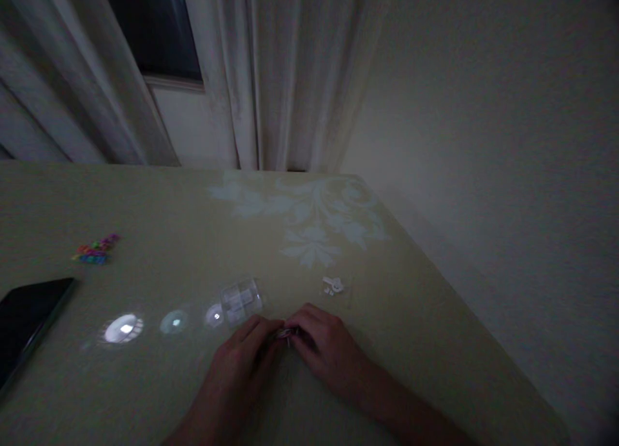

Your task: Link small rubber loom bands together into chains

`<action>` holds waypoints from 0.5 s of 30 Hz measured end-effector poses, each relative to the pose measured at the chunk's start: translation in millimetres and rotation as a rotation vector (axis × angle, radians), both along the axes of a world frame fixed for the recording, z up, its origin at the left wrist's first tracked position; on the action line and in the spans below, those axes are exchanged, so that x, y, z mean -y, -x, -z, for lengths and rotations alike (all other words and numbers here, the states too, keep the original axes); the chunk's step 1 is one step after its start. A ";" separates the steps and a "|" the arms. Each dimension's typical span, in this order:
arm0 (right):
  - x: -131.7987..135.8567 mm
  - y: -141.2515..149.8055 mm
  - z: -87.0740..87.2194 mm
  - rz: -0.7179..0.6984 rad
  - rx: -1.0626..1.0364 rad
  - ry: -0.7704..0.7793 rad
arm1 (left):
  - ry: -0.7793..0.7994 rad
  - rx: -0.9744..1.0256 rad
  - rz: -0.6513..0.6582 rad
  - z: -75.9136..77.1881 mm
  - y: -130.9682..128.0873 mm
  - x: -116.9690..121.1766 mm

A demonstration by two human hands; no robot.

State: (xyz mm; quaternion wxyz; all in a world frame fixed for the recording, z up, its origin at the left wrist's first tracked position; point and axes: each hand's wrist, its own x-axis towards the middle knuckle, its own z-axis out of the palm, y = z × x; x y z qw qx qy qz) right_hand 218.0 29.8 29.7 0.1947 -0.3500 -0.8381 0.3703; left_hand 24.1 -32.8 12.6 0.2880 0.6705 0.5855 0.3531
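Note:
My left hand (242, 362) and my right hand (326, 343) meet low in the middle of the view, just above the table. Both are closed, fingertips pinched together on a small reddish, thin-edged object (287, 333). Its kind is too dark and small to make out, and the fingers hide most of it. Just beyond my left hand lies a clear plastic box (240, 301) with compartments. A small clear bag (336, 287) with white pieces in it sits a little past my right hand.
Colourful small pieces (95, 250) lie in a cluster at the left. A dark tablet-like device (31, 320) rests at the left edge. Round bright reflections cross the table (159, 388). A wall (507, 175) borders the right side, and curtains (290, 78) hang behind.

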 end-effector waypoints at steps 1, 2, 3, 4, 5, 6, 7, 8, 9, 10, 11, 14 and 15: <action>-1.1 -2.2 -1.0 -0.011 -0.043 0.017 | 0.015 0.026 -0.008 1.4 2.3 1.4; -2.3 -4.4 -2.5 -0.025 -0.076 0.031 | 0.036 0.045 -0.014 2.2 5.4 2.8; -3.6 -6.6 -4.3 -0.042 -0.099 0.041 | 0.054 0.055 -0.014 2.3 9.3 4.3; -4.8 -8.8 -6.3 -0.057 -0.115 0.046 | 0.062 0.058 -0.004 1.7 14.0 5.7; -5.9 -10.8 -8.1 -0.064 -0.122 0.046 | 0.053 0.054 0.011 0.7 19.2 7.1; -6.9 -12.8 -9.6 -0.067 -0.120 0.047 | 0.032 0.044 0.034 -0.4 24.6 8.5; -7.8 -14.5 -10.6 -0.065 -0.113 0.049 | 0.010 0.028 0.055 -1.1 29.7 10.1; -8.6 -15.9 -10.9 -0.054 -0.102 0.052 | -0.007 0.007 0.067 -1.1 33.8 11.9; -9.1 -16.9 -10.7 -0.036 -0.087 0.053 | -0.018 -0.017 0.071 -0.1 36.6 14.0; -9.3 -17.3 -9.9 -0.017 -0.069 0.049 | -0.029 -0.046 0.066 2.0 37.5 16.2; -9.3 -17.1 -8.8 -0.003 -0.051 0.040 | -0.042 -0.077 0.056 5.0 36.4 18.4; -6.8 -12.2 -4.3 -0.022 0.006 -0.004 | -0.110 -0.152 0.013 14.6 23.5 21.5; -5.4 -9.4 -2.7 -0.052 0.022 -0.011 | -0.119 -0.161 0.004 16.4 17.6 20.6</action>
